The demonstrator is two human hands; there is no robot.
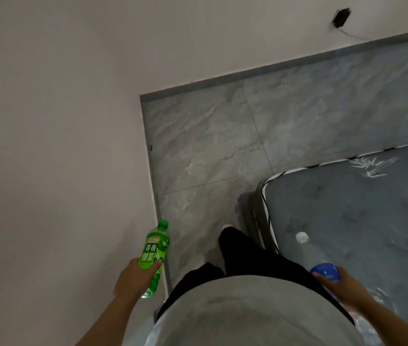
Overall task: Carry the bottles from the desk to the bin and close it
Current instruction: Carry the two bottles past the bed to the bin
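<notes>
My left hand (pixel 133 279) grips a green plastic bottle (pixel 155 248) with a green cap and a green label, held at my left side close to the wall. My right hand (pixel 345 287) grips a clear bottle (pixel 309 248) with a white cap and a blue label (pixel 325 270), held over the edge of the mattress. Both bottles point forward and away from me. Neither the desk nor the bin is in view.
A white wall (pixel 60 121) runs along my left, with a grey skirting at its foot. Grey marbled floor tiles (pixel 223 146) stretch ahead. A grey mattress (pixel 360 208) on a dark frame fills the lower right. My black-trousered legs step forward between wall and bed.
</notes>
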